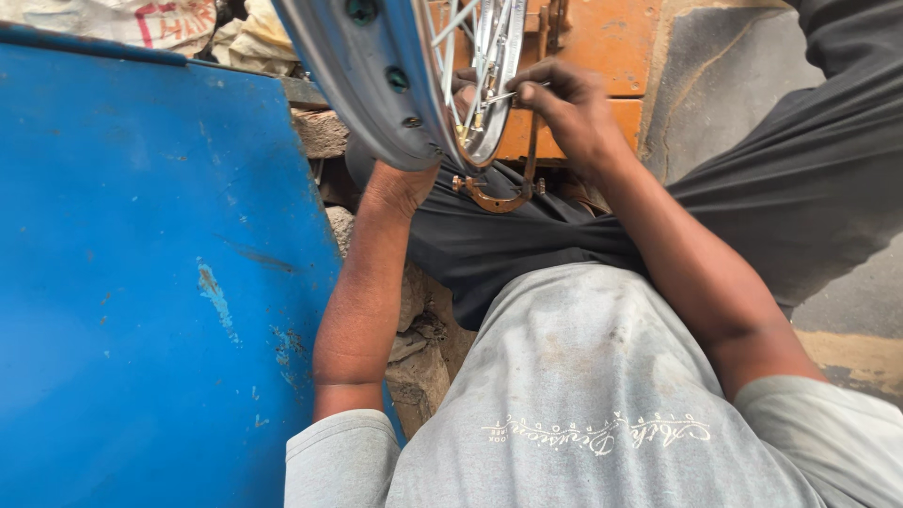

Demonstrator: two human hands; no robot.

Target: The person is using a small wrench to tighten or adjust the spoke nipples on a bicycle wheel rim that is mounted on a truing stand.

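We note the blue panel bounding the work on the left, close beside the left forearm; the right side is more open. The spoked wheel rim stands on edge over our lap, in a rusty truing stand. Our right hand pinches a thin spoke at the rim, fitting unfinished. Our left hand lies behind the rim; its grip cannot be determined.

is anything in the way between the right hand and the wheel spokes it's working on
Nothing visible. The right hand is already at the spokes, pinching a thin metal piece against them inside the wheel rim.
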